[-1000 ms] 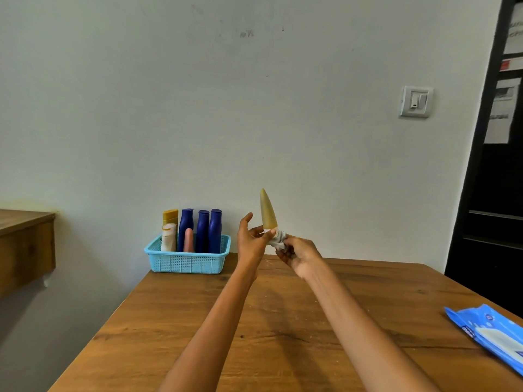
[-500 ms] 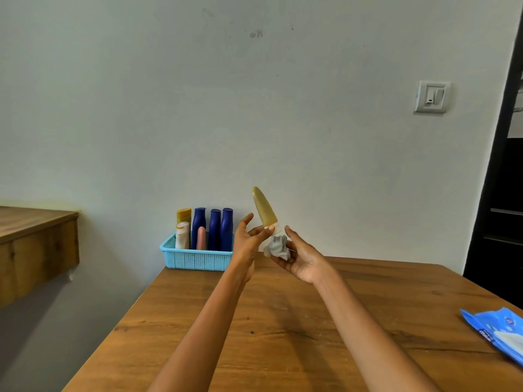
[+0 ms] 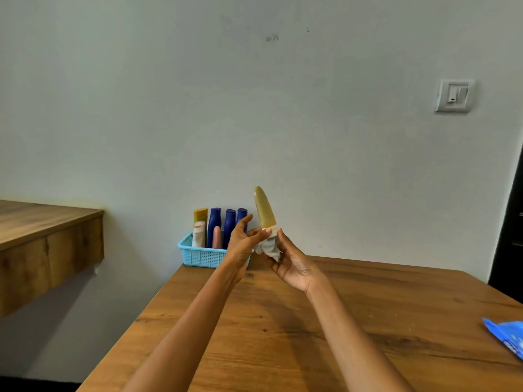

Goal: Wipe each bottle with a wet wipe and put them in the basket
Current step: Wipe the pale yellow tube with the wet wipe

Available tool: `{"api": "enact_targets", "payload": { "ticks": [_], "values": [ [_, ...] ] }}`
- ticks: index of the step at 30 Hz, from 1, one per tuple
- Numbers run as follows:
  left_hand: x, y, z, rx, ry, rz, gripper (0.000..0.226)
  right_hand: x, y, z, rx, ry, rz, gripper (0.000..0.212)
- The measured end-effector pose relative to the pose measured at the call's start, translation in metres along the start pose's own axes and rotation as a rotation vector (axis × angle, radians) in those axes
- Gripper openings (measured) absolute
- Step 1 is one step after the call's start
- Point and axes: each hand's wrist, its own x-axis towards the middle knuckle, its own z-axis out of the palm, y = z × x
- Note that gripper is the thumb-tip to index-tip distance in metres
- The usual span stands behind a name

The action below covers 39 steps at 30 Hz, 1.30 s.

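**Olive bottle held up over the counter, wipe at its lower end**

Both hands are raised above the wooden counter (image 3: 283, 335), meeting near its far edge. The left hand (image 3: 242, 244) pinches the olive-yellow bottle (image 3: 264, 209) by its pale lower end, thumb and fingertips closed on it, the forefinger lifted free. The bottle stands nearly upright, tapered tip up and leaning slightly left, clear of the counter. The right hand (image 3: 293, 263) is just right of it, palm turned up and toward the left hand, fingers extended rather than curled; a crumpled white wet wipe (image 3: 267, 247) lies against those fingers and touches the bottle's lower end. Whether the right hand's thumb nips the wipe cannot be told.

At the far left corner of the counter, against the wall, sits a light blue plastic basket (image 3: 202, 257), partly behind the left hand. In it stand three dark blue bottles (image 3: 214, 224), a yellow-capped tube (image 3: 200, 215), a white bottle (image 3: 199, 234) and a pink bottle (image 3: 216, 237), all upright.

At the near right edge of the counter lies a blue wipes packet (image 3: 509, 336), cut off by the frame. A light switch (image 3: 454, 95) is on the wall to the right, and a wooden shelf (image 3: 42, 236) juts out at left.
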Motion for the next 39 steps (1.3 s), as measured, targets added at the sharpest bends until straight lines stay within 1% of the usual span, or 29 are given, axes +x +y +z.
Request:
{"api": "enact_targets", "payload": {
  "ticks": [5,9,10,13,14,17,19,22,24,27,32,34,36,39],
  "values": [
    [0.002,0.001,-0.001,0.011,-0.024,0.004,0.093,0.002,0.004,0.002,0.024,-0.020,-0.047,0.061],
    [0.007,0.009,-0.006,0.105,-0.048,-0.007,0.080,0.003,0.005,0.005,-0.008,0.014,-0.059,0.064],
    [0.009,0.013,-0.008,0.107,-0.051,-0.004,0.081,0.003,0.005,0.004,-0.022,0.013,-0.051,0.063],
    [0.015,0.028,-0.016,0.077,-0.084,0.014,0.094,0.002,0.003,0.001,-0.043,-0.029,-0.008,0.052],
    [0.017,0.033,-0.019,0.063,-0.093,0.020,0.094,0.001,0.002,0.001,-0.038,-0.039,0.002,0.051],
    [0.024,0.045,-0.025,0.030,-0.151,0.027,0.083,0.002,0.002,0.000,-0.020,-0.036,0.014,0.052],
    [0.028,0.050,-0.028,0.037,-0.172,0.029,0.080,0.003,0.003,0.000,-0.021,-0.028,0.023,0.052],
    [0.030,0.053,-0.031,0.077,-0.122,0.045,0.079,0.006,0.003,0.000,0.005,0.038,0.024,0.046],
    [0.029,0.050,-0.033,0.130,-0.090,0.076,0.076,0.008,0.003,0.001,0.043,0.117,0.003,0.036],
    [0.027,0.041,-0.035,0.226,-0.077,0.128,0.070,0.009,0.004,0.001,0.068,0.189,-0.016,0.024],
    [0.027,0.032,-0.034,0.316,-0.020,0.211,0.060,0.009,0.009,0.001,0.064,0.284,0.028,0.019],
    [0.031,0.033,-0.035,0.351,-0.008,0.209,0.058,0.011,0.008,0.002,0.049,0.315,0.018,0.019],
    [0.038,0.037,-0.038,0.434,0.003,0.211,0.054,0.016,0.005,0.003,0.028,0.331,-0.001,0.018],
    [0.055,0.050,-0.047,0.556,-0.008,0.173,0.051,0.026,-0.001,0.009,-0.019,0.322,-0.019,0.016]
  ]
}}
